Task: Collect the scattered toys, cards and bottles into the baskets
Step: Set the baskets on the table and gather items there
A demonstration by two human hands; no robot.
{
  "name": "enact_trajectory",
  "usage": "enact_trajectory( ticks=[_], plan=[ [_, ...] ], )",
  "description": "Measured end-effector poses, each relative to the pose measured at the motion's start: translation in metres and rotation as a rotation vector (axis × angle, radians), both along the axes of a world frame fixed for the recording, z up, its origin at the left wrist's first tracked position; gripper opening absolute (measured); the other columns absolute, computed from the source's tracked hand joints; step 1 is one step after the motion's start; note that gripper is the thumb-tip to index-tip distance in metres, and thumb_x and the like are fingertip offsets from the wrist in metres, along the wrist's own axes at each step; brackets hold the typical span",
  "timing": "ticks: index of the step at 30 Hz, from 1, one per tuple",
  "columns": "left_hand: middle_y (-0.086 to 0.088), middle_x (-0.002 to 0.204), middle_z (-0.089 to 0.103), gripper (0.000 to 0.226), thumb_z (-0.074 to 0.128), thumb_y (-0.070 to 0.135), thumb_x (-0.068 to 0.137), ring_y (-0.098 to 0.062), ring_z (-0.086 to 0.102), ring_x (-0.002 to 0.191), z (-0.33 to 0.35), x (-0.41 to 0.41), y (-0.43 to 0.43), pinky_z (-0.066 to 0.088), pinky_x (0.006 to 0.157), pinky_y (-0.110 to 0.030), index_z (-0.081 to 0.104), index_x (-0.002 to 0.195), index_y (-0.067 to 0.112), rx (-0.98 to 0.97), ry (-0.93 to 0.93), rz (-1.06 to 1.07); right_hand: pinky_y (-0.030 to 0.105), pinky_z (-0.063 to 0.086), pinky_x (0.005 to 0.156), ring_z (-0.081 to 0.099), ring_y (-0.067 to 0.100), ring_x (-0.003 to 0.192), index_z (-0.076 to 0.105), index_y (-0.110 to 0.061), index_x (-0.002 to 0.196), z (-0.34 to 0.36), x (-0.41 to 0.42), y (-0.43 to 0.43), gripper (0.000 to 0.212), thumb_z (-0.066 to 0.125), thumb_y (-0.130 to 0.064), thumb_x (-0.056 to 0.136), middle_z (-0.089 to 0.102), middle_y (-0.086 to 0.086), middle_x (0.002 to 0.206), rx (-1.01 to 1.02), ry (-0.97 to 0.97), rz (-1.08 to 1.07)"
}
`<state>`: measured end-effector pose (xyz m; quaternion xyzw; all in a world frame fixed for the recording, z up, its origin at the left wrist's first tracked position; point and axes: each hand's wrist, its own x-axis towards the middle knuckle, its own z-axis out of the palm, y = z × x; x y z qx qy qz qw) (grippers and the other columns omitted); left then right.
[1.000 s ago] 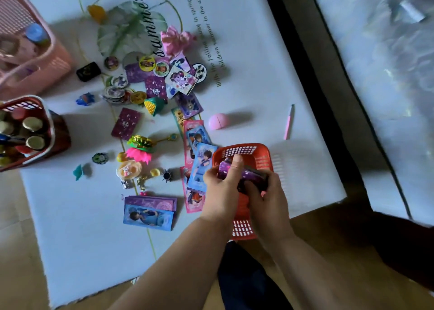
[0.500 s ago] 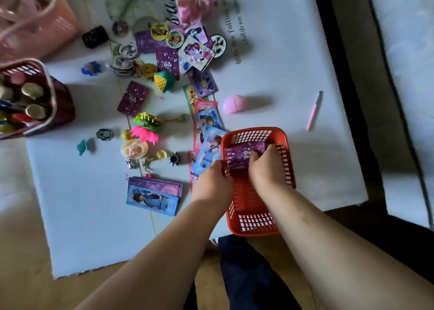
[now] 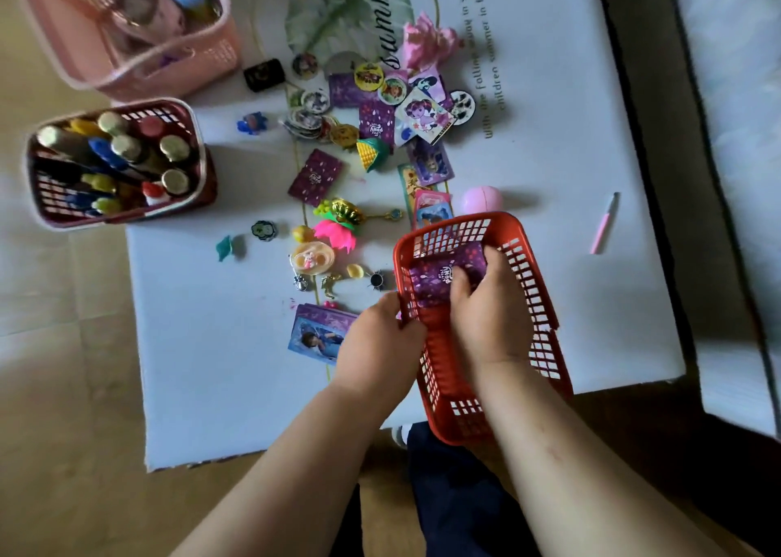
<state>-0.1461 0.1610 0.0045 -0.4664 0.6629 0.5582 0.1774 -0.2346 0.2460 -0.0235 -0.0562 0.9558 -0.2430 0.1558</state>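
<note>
We see the right hand (image 3: 486, 307) down inside the red basket (image 3: 545, 299) at near centre, fingers closed on a stack of purple cards (image 3: 439, 280) that sits against the basket's far end; the left hand (image 3: 380, 337) pinches the basket's left rim, steadying it. We judge the task roughly half done. Bottles look finished: the dark red basket (image 3: 40, 201) at far left is packed with capped bottles (image 3: 126, 146), and we spot no loose bottle on the white mat (image 3: 211, 366). The pink basket (image 3: 177, 75) at far left already holds a few items, too blurred to name. Cards are only partly in: a blue-and-purple card pile (image 3: 315, 332) lies just left of the red basket, a single purple card (image 3: 316, 175) sits mid-mat, and a mixed heap of cards and round badges (image 3: 380, 104) is farther off. Toys are mostly left: pink ball (image 3: 481, 199) just beyond the red basket, neon pink toy (image 3: 336, 233), yellow corn toy (image 3: 372, 155), small trinkets, and a pink pen (image 3: 604, 225) off to the right.
</note>
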Motion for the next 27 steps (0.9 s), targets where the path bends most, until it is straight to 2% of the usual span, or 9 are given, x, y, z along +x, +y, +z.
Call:
enact_trajectory(
  ticks=[3, 5, 8, 10, 13, 18, 24, 26, 27],
  plan=[
    [0.0, 0.08, 0.073, 0.032, 0.048, 0.037, 0.068, -0.026, 0.07, 0.078, 0.006, 0.021, -0.02, 0.058, 0.074, -0.049, 0.064, 0.093, 0.026, 0.006, 0.023, 0.05, 0.039, 0.044, 0.092, 0.056, 0.036, 0.115, 0.045, 0.0, 0.137, 0.007, 0.02, -0.023, 0.052, 0.054, -0.028, 0.094, 0.058, 0.021, 0.127, 0.084, 0.056, 0.115],
    [0.002, 0.083, 0.073, 0.031, 0.05, 0.036, 0.067, -0.026, 0.071, 0.079, 0.009, 0.039, -0.037, 0.058, 0.075, -0.049, 0.065, 0.093, 0.028, 0.01, 0.023, 0.081, 0.042, 0.049, 0.088, 0.06, 0.041, 0.106, 0.05, 0.008, 0.13, 0.008, 0.041, -0.04, 0.053, 0.054, -0.028, 0.091, 0.06, 0.028, 0.118, 0.124, 0.114, 0.166],
    [0.002, 0.082, 0.072, 0.027, 0.051, 0.034, 0.068, -0.026, 0.071, 0.078, 0.014, 0.076, -0.067, 0.058, 0.073, -0.05, 0.065, 0.091, 0.029, -0.001, 0.011, 0.11, 0.042, 0.049, 0.089, 0.058, 0.044, 0.105, 0.052, 0.011, 0.126, 0.012, 0.076, -0.071, 0.054, 0.063, -0.022, 0.084, 0.057, 0.03, 0.117, 0.117, 0.129, 0.201],
    [0.0, 0.079, 0.072, 0.026, 0.051, 0.034, 0.068, -0.027, 0.071, 0.076, 0.016, 0.101, -0.086, 0.058, 0.072, -0.05, 0.065, 0.089, 0.027, -0.02, -0.004, 0.109, 0.04, 0.045, 0.094, 0.052, 0.042, 0.114, 0.045, 0.007, 0.134, 0.016, 0.097, -0.093, 0.057, 0.062, -0.023, 0.088, 0.05, 0.028, 0.126, 0.115, 0.048, 0.236],
    [0.001, 0.074, 0.073, 0.026, 0.05, 0.033, 0.068, -0.025, 0.071, 0.071, 0.02, 0.139, -0.112, 0.059, 0.074, -0.049, 0.066, 0.088, 0.027, -0.015, -0.06, 0.145, 0.035, 0.037, 0.102, 0.041, 0.032, 0.13, 0.028, -0.003, 0.146, 0.018, 0.129, -0.128, 0.062, 0.048, -0.033, 0.096, 0.04, 0.02, 0.142, 0.143, -0.073, 0.278],
    [0.001, 0.075, 0.074, 0.018, 0.052, 0.024, 0.078, -0.023, 0.072, 0.068, 0.017, 0.192, -0.16, 0.06, 0.071, -0.047, 0.065, 0.09, 0.024, -0.06, -0.13, 0.206, 0.03, 0.032, 0.106, 0.036, 0.026, 0.136, 0.011, -0.003, 0.152, 0.015, 0.179, -0.181, 0.066, 0.038, -0.036, 0.1, 0.033, 0.014, 0.151, 0.142, -0.19, 0.418],
    [-0.004, 0.082, 0.073, 0.034, 0.043, 0.03, 0.061, -0.03, 0.071, 0.074, -0.005, 0.226, -0.215, 0.059, 0.074, -0.047, 0.062, 0.087, 0.018, -0.132, -0.215, 0.14, 0.029, 0.026, 0.11, 0.03, 0.027, 0.139, 0.001, -0.001, 0.151, 0.007, 0.222, -0.212, 0.071, 0.044, -0.024, 0.098, 0.024, 0.018, 0.153, 0.191, -0.291, 0.591],
    [-0.005, 0.084, 0.073, 0.035, 0.042, 0.028, 0.062, -0.031, 0.071, 0.077, -0.01, 0.23, -0.227, 0.059, 0.075, -0.046, 0.062, 0.089, 0.016, -0.135, -0.225, 0.078, 0.028, 0.025, 0.112, 0.029, 0.029, 0.14, -0.002, 0.003, 0.15, 0.002, 0.231, -0.216, 0.062, 0.032, -0.011, 0.099, 0.02, 0.021, 0.154, 0.247, -0.281, 0.614],
    [-0.007, 0.085, 0.073, 0.033, 0.044, 0.026, 0.066, -0.032, 0.071, 0.078, -0.013, 0.23, -0.232, 0.059, 0.076, -0.046, 0.062, 0.091, 0.015, -0.136, -0.228, 0.047, 0.029, 0.023, 0.113, 0.027, 0.03, 0.141, -0.004, 0.006, 0.149, 0.0, 0.234, -0.218, 0.059, 0.018, -0.001, 0.094, 0.017, 0.023, 0.155, 0.275, -0.28, 0.613]
  ],
)
